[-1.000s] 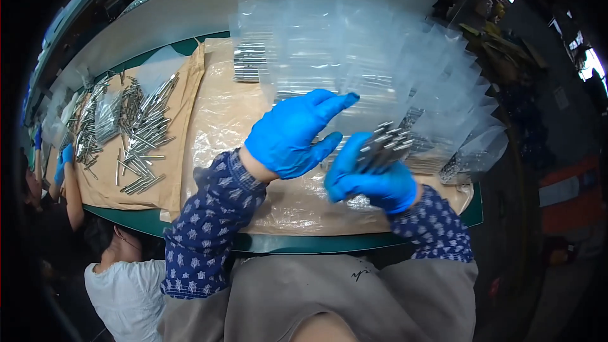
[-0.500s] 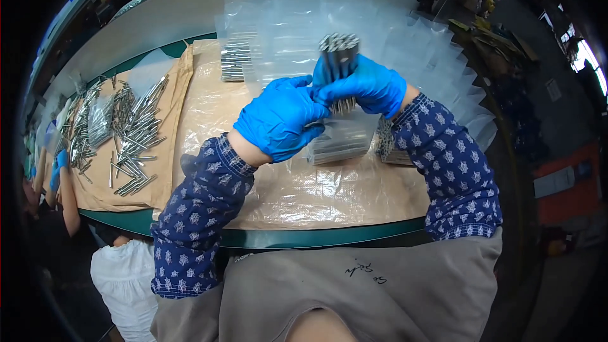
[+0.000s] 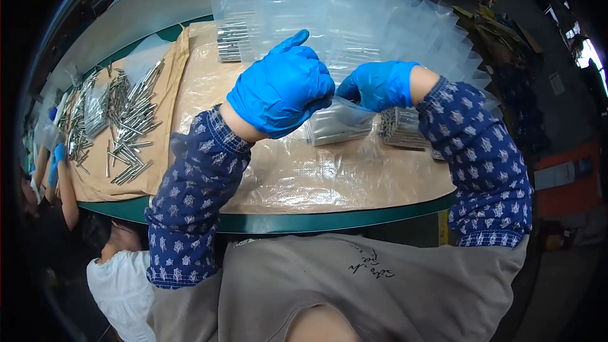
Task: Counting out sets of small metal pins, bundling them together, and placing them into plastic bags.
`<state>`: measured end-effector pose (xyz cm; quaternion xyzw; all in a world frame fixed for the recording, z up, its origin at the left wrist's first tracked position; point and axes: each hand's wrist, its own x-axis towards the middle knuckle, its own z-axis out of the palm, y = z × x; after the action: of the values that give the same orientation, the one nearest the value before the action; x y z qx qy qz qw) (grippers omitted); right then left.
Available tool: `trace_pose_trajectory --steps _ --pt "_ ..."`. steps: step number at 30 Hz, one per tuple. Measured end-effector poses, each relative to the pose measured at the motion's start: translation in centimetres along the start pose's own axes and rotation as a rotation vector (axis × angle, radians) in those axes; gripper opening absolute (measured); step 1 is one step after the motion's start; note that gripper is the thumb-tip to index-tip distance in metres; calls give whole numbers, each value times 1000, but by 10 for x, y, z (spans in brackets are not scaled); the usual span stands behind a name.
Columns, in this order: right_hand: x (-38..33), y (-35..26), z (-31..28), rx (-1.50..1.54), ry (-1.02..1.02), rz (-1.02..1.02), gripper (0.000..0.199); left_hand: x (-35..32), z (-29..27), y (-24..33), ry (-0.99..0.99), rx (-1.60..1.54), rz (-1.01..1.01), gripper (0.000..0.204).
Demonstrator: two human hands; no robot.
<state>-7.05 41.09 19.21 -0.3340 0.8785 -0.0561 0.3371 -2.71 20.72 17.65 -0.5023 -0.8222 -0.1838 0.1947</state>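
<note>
Both hands wear blue gloves and are close together over the middle of the table. My left hand (image 3: 282, 87) is curled closed with its thumb sticking up, its fingertips at the edge of a clear plastic bag (image 3: 349, 111). My right hand (image 3: 379, 85) has its fingers bent together in a pinch on the other side of that bag's edge. Below the bag lies a bundle of shiny metal rods (image 3: 339, 130) in clear plastic. To its right, partly behind my right arm, is a stack of metal rods (image 3: 400, 128).
Overlapping clear bags (image 3: 405, 35) cover the back of the table. Another packed rod bundle (image 3: 233, 39) lies at back left. Loose metal rods (image 3: 133, 120) are heaped on brown sheeting (image 3: 166, 158) at left. A person in white (image 3: 123, 285) and another person's gloved hand (image 3: 58, 154) are at far left.
The upright rod bundle that my right hand held is no longer visible. My right hand has moved lower and to the right, now at the bag. My left thumb has lifted.
</note>
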Motion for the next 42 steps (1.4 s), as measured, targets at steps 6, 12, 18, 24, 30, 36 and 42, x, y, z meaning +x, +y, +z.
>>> trace_pose_trajectory --steps 6,12,18,24,30,36,42 --pt "-47 -1 -15 159 377 -119 31 -6 3 -5 103 16 -67 5" --pt "-57 16 -2 -421 516 -145 23 -10 5 -18 187 -50 -83 6" --pt "-60 -25 16 -595 866 -142 25 -26 21 -9 440 -156 -177 39" --pt "-20 -115 46 -249 1046 -576 33 -87 29 -1 527 -272 -370 44" --pt "83 -177 40 264 784 -841 25 -160 51 -25 377 -424 -370 38" --pt "256 -185 26 -56 525 -611 58 -180 58 -43 11 -336 -654 27" --pt "315 -260 4 -168 328 -622 96 -206 85 -44 103 -230 -691 29"
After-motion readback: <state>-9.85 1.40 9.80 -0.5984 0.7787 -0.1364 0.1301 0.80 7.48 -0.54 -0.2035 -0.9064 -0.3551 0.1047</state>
